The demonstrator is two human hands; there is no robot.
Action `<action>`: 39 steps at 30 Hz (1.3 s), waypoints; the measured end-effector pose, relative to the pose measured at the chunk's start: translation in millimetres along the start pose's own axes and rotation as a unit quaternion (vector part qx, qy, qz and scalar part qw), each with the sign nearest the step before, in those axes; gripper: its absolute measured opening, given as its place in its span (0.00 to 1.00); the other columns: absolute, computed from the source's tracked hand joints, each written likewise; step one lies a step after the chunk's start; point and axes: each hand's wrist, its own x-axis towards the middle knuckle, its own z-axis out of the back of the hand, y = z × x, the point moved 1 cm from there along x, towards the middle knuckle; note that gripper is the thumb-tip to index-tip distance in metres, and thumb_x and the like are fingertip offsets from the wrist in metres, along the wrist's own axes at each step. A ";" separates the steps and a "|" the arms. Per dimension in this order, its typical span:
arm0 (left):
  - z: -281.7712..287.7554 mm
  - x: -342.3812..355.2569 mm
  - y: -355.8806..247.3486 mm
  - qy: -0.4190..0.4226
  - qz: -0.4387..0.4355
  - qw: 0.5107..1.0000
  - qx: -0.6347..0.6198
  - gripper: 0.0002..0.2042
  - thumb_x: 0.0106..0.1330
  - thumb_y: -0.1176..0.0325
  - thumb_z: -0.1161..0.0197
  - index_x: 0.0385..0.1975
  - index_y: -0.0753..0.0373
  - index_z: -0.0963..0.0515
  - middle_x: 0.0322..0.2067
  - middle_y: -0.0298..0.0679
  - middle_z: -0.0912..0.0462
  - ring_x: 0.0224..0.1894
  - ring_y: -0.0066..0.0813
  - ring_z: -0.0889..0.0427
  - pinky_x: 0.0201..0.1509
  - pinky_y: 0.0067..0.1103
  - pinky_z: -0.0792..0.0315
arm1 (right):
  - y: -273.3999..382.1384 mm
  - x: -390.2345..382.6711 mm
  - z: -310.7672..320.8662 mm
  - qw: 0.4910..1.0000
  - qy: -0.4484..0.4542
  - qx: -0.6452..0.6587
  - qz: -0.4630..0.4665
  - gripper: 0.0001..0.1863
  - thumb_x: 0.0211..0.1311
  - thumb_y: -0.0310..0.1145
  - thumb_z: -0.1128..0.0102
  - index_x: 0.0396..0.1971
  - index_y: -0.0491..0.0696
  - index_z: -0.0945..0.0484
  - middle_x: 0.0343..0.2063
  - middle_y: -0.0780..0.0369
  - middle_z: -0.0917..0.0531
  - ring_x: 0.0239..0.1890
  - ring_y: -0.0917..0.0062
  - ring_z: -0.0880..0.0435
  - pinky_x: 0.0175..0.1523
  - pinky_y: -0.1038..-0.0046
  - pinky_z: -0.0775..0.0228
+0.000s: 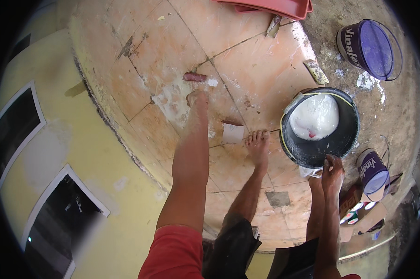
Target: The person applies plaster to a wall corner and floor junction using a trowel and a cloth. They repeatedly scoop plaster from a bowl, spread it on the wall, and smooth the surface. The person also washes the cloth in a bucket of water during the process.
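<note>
My right hand is closed over the near rim of a black bucket. White, creamy paste lies inside it, with a small red spot near the paste's lower edge. My left arm reaches down to the tiled floor. There my left hand is beside a smear of whitish paste, just short of a dark red, bar-shaped piece. Its fingers are too foreshortened to make out. Between my left arm and my bare foot lies a pale, flat piece with a dark red edge.
Purple-and-white pails stand at the far right and lower right. An open cardboard box holds several round-topped containers. Red trays lie at the top edge. A yellow wall with dark windows runs along the left.
</note>
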 end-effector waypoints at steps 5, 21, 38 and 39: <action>34.0 73.2 -14.8 -0.114 -0.132 0.967 -0.188 0.10 0.62 0.69 0.31 0.43 0.59 0.18 0.48 0.43 0.16 0.47 0.41 0.15 0.46 0.36 0.19 | 19.7 -9.0 -2.9 0.997 -0.013 0.036 -0.060 0.09 0.65 0.26 0.42 0.43 0.42 0.17 0.42 0.52 0.15 0.44 0.55 0.14 0.48 0.60 0.23; 103.9 -38.9 -11.5 0.109 -0.290 0.950 0.041 0.11 0.60 0.66 0.24 0.39 0.59 0.15 0.30 0.28 0.17 0.28 0.20 0.24 0.33 0.22 0.30 | 82.0 -35.9 89.6 0.989 0.090 0.067 -0.095 0.09 0.64 0.26 0.38 0.41 0.40 0.15 0.36 0.52 0.13 0.36 0.67 0.11 0.40 0.67 0.21; 18.7 -431.5 94.0 0.423 -0.157 0.891 -0.054 0.12 0.61 0.66 0.25 0.41 0.62 0.15 0.31 0.27 0.17 0.27 0.12 0.28 0.32 0.14 0.36 | 3.6 -121.5 97.2 0.968 0.072 0.143 -0.195 0.23 0.67 0.42 0.38 0.55 0.42 0.19 0.50 0.48 0.15 0.52 0.57 0.15 0.58 0.62 0.24; -2.5 -456.7 102.2 0.445 -0.142 0.884 -0.027 0.13 0.61 0.64 0.25 0.42 0.61 0.15 0.31 0.26 0.17 0.28 0.12 0.28 0.32 0.15 0.35 | -15.1 -141.6 97.0 0.979 0.082 0.074 -0.173 0.23 0.67 0.43 0.38 0.55 0.45 0.18 0.52 0.47 0.16 0.55 0.53 0.17 0.60 0.59 0.25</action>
